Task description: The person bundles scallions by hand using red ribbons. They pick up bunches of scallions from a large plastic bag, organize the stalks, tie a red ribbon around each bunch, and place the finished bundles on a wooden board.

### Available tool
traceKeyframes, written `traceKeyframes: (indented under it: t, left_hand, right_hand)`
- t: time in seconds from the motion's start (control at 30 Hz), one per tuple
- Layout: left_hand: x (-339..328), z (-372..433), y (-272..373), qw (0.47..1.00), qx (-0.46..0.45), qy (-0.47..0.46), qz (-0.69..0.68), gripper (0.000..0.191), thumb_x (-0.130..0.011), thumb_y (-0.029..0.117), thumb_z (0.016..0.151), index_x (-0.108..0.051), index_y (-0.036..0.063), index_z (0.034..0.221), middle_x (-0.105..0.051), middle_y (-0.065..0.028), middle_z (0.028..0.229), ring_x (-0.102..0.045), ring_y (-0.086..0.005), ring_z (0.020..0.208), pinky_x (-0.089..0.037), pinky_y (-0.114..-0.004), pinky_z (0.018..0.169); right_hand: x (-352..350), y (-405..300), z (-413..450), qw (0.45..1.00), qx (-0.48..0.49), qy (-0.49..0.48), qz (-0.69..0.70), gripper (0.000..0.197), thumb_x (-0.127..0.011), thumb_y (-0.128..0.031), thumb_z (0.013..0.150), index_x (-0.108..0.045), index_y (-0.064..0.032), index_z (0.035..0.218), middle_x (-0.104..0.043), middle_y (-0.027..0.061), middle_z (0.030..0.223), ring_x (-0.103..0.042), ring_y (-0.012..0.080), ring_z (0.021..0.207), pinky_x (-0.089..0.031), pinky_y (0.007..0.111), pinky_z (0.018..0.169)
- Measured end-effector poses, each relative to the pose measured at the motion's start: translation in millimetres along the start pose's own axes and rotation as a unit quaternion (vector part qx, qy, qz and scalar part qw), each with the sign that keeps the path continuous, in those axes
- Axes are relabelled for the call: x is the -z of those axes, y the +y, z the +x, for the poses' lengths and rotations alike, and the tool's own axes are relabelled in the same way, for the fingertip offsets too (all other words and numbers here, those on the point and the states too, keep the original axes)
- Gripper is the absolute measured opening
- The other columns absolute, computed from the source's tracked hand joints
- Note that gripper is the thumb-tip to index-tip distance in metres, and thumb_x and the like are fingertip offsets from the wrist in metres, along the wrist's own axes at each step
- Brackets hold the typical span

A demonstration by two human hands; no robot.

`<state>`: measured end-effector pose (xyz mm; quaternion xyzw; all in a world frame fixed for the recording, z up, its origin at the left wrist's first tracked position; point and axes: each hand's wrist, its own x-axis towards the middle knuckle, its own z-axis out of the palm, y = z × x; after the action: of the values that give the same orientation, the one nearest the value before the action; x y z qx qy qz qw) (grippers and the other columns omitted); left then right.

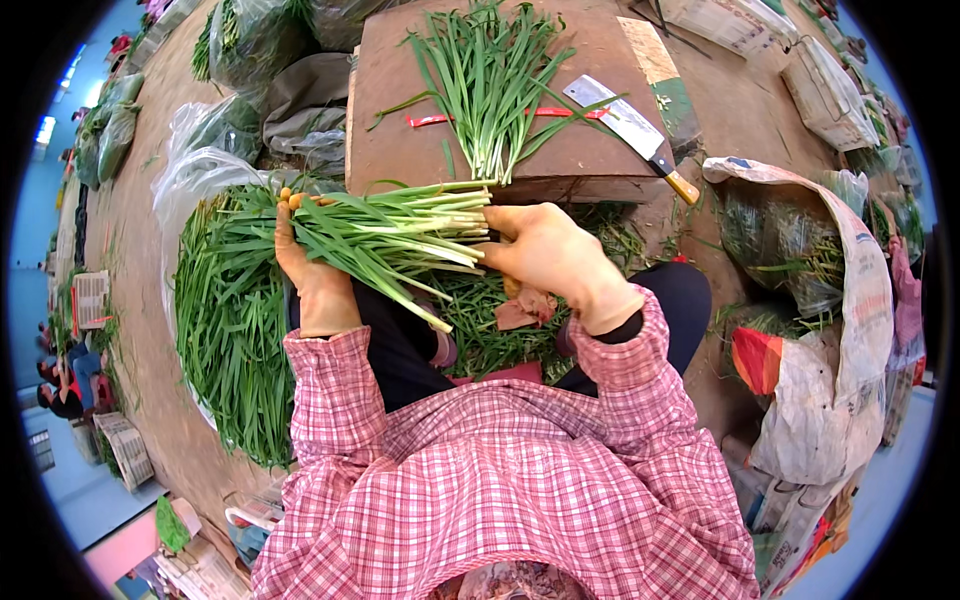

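A bunch of garlic chives [397, 225] lies sideways across my left hand [311, 262], whose fingers wrap its leafy part. At the pale stem ends is my right hand [559, 255], its thumb and fingers touching the stems; whether it grips them is hard to tell. On the low board [420, 161] beyond, another pile of chives [484, 82] rests across a red tie strip [551, 112]. A cleaver [619, 120] with a wood and black handle lies to the right of that pile.
A large heap of chives [232, 322] in clear plastic sits at my left. Loose green trimmings [495, 322] cover the floor between my legs. An open woven sack [855, 247] stands at the right. Plastic bags of greens [259, 45] are at the upper left, and people sit far left.
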<state>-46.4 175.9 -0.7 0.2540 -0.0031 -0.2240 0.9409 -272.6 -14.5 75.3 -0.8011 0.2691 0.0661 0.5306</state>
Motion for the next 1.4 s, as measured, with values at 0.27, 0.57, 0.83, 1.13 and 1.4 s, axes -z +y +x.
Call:
traceKeyframes:
  t: [0.27,0.57,0.83,1.13,1.4]
  left_hand:
    - [-15,-9,-14,0.998,0.036,-0.037,-0.047,0.018,-0.065,0.017,0.094,-0.064,0.0123,0.111,-0.063,0.0022,0.092,-0.060,-0.0136,0.081,-0.051,-0.033,0.085]
    - [-7,4,20,0.984,0.059,-0.098,-0.137,0.014,-0.063,0.019,0.096,-0.063,0.0131,0.108,-0.056,0.0038,0.085,-0.056,-0.0099,0.073,-0.050,-0.031,0.081]
    - [-34,-2,0,0.998,0.044,-0.036,-0.035,0.014,-0.062,0.019,0.096,-0.063,0.0118,0.107,-0.060,0.0030,0.088,-0.059,-0.0124,0.080,-0.051,-0.032,0.083]
    - [-56,-19,-3,0.991,0.049,-0.053,-0.110,0.013,-0.062,0.018,0.097,-0.062,0.0140,0.109,-0.056,0.0045,0.087,-0.056,-0.0076,0.078,-0.050,-0.029,0.081]
    - [-35,-14,-12,0.983,0.099,-0.090,-0.125,0.014,-0.062,0.021,0.097,-0.063,0.0134,0.108,-0.056,0.0037,0.085,-0.056,-0.0095,0.075,-0.050,-0.031,0.079]
  right_hand:
    - [-29,21,20,0.942,0.003,-0.107,0.317,0.032,-0.071,-0.023,0.087,-0.071,-0.0083,0.116,-0.064,-0.0018,0.068,-0.051,0.0055,0.042,-0.030,0.020,0.037]
    - [9,42,-40,0.926,-0.021,0.002,0.378,0.019,-0.068,-0.015,0.090,-0.071,0.0024,0.096,-0.068,0.0102,0.067,-0.060,0.0123,0.048,-0.046,0.026,0.042]
    - [1,12,-9,0.879,0.336,0.305,-0.150,0.020,-0.073,-0.005,0.079,-0.074,-0.0058,0.099,-0.070,0.0111,0.086,-0.067,0.0248,0.083,-0.052,0.036,0.078]
    - [-15,21,1,0.933,0.199,0.230,0.190,0.038,-0.078,-0.009,0.077,-0.070,-0.0078,0.115,-0.061,0.0103,0.130,-0.059,0.0222,0.118,-0.046,0.034,0.101]
    - [-43,29,20,0.872,0.198,0.153,0.421,0.020,-0.071,-0.001,0.083,-0.071,-0.0002,0.103,-0.065,0.0124,0.124,-0.062,0.0206,0.113,-0.049,0.032,0.096]
